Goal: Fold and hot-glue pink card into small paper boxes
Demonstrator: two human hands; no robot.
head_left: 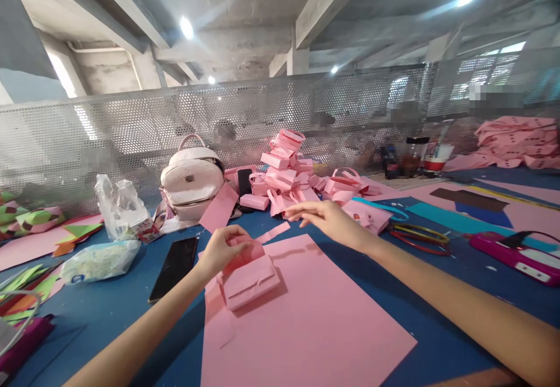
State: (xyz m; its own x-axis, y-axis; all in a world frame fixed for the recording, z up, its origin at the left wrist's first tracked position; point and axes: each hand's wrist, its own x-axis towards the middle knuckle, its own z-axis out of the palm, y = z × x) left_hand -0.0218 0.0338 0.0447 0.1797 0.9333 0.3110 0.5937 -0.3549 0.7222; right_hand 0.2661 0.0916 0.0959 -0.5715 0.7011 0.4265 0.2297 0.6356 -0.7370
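Note:
My left hand pinches the top flap of a small folded pink paper bag that rests on a large pink sheet. My right hand reaches forward with fingers spread, holding nothing, just short of a heap of finished pink paper bags. A loose pink strip lies between the two hands.
A black phone lies left of my left hand. A pale pink backpack stands behind it, with plastic bags further left. Coloured rings and a pink tool lie to the right. A perforated metal screen closes the table's far side.

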